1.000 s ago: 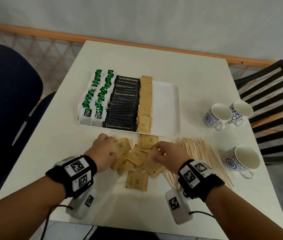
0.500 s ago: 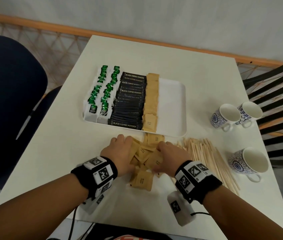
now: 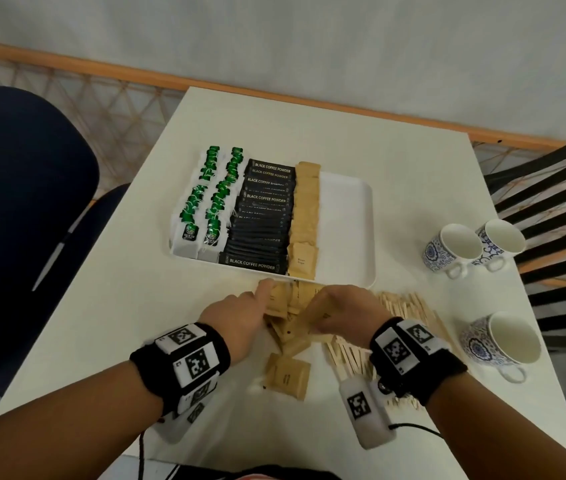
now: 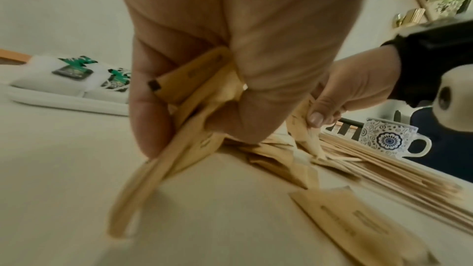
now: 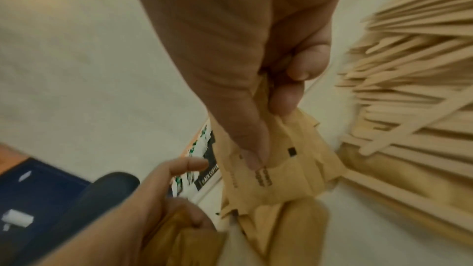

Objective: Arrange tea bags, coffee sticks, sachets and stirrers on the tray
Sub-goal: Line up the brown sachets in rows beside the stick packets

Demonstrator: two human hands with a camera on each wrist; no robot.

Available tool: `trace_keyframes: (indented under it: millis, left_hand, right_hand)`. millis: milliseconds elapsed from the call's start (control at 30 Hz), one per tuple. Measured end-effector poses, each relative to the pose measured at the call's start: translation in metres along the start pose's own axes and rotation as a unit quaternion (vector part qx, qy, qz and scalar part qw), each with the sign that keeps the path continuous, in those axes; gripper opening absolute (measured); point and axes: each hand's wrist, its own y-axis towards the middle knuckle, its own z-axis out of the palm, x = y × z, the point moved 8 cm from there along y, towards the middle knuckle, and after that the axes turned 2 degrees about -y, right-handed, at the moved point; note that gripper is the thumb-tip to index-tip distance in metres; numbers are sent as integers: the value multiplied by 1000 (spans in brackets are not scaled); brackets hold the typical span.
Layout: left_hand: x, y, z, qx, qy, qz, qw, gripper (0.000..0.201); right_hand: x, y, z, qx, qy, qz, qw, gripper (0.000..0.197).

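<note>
Landmark: the white rectangular plastic tray point(image 3: 347, 216) is taken as the reference for every place below.
Change in the loose pile: the square brown paper sugar sachets point(image 3: 292, 317), spread flat on the white tabletop point(image 3: 101, 306) a second ago, are now seen bunched between the two hands, just in front of the tray's near edge.
Left hand: the left hand point(image 3: 240, 320) is closed round several sachets, as shown in the left wrist view point(image 4: 194, 80); its index finger is stretched toward the tray's near edge.
Right hand: a small bundle of sachets is pinched in the grip of the right hand point(image 3: 340, 313), thumb against fingers, as confirmed by the right wrist view point(image 5: 276, 159).
Left behind: one brown sachet point(image 3: 288, 375) is left lying flat, farther from the tray than the hands.
On the tray: rows of green-labelled white tea bags point(image 3: 205, 202), black coffee powder sticks point(image 3: 260, 216) and one column of brown sachets point(image 3: 304, 220) are already laid from its left side; its right part is bare.
Beside the tray: the pale wooden stirrers point(image 3: 409, 306) are heaped in front of its right corner, untouched; three blue-patterned white cups point(image 3: 458, 247) stand to its right.
Meaning for the task: gathering is judged nearly done, so a second sachet column can be laid next; stirrers are not yet placed.
</note>
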Motion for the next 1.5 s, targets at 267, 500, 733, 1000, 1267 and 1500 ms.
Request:
trace_keyframes:
  millis: [267,500,733,1000,1267,1500]
  left_hand:
    - [49,-1,-26,17,-295,-48,954,53]
    - [23,29,-59,-22,-569,-20,822,44]
    - [-1,46,-46,36,-686,-21,726,37]
    - [23,70,-57,-20,-694,-61,717,22]
    - [30,94,-66,-33,-704,-59,706,23]
    - [21,115,-72,-33,-695,-36,717,30]
  right_hand:
    - [5,12,-23,-23,207,-14,978,24]
    - [32,21,-27,26,380,-41,924,24]
    - [36,40,-37,-43,368,-38,928,16]
    - [40,56,-41,-41,448,-36,893,17]
    - [8,79,-54,-58,531,4,845,11]
    - [14,95,-57,-49,531,0,846,6]
